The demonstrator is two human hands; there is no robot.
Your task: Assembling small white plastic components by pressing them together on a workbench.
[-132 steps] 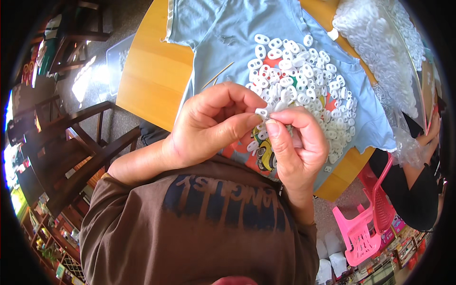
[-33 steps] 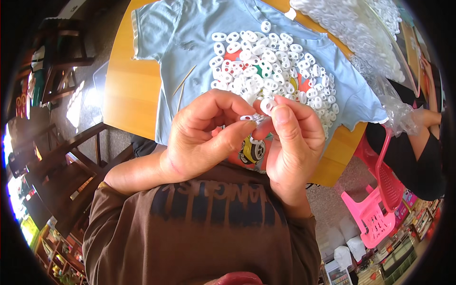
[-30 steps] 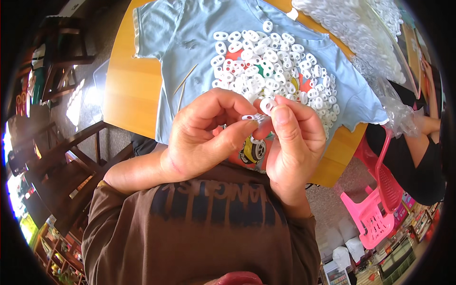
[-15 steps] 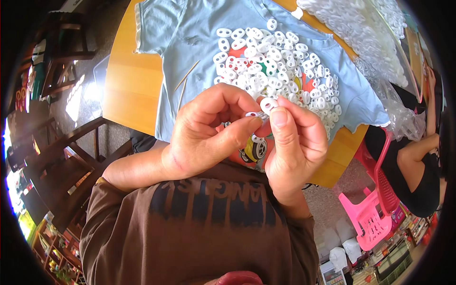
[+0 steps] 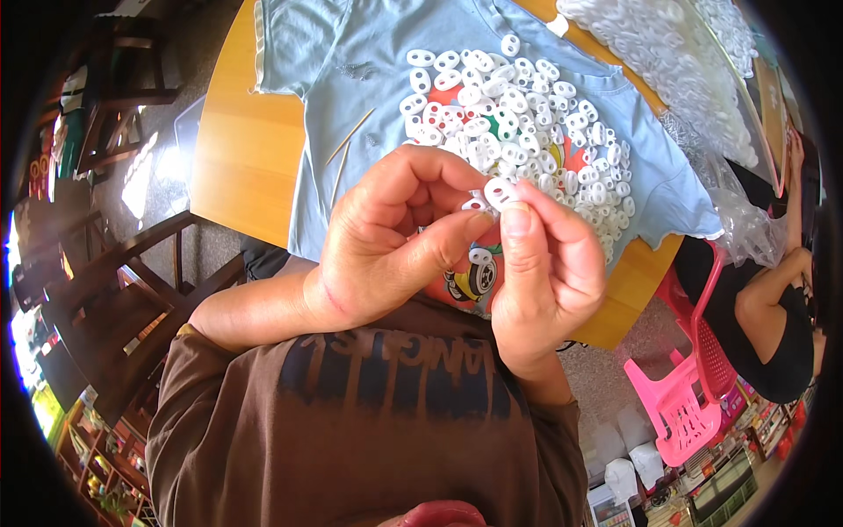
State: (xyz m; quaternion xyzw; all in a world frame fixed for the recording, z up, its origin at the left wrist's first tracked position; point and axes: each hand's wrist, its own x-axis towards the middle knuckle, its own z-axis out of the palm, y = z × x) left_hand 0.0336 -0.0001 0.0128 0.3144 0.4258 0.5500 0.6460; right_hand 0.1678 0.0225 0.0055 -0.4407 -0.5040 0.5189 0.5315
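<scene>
In front of my chest, my right hand point(image 5: 544, 281) pinches a white oval two-hole plastic piece point(image 5: 500, 191) between thumb and forefinger. My left hand point(image 5: 395, 233) is curled close beside it, forefinger tip at the piece's left edge and thumb just below. Another small white piece point(image 5: 475, 205) shows between the left fingertips; whether they grip it is hard to tell. Beyond my hands lies a heap of such two-hole pieces point(image 5: 479, 127), spread on a light blue T-shirt point(image 5: 329, 110) with a coloured print. One loose piece point(image 5: 479, 256) rests on the print below my hands.
Two thin wooden sticks point(image 5: 349, 138) lie on the shirt. The shirt covers part of a wooden table point(image 5: 233, 149). At the far right are a mass of white pieces point(image 5: 654, 66) and a clear plastic bag point(image 5: 746, 228). A pink chair point(image 5: 680, 408) and a seated person's leg point(image 5: 764, 303) are to the right.
The right-hand piece has tilted, so both its holes now face up more. My hands stay close together, nearly in place. The view has shifted slightly.
</scene>
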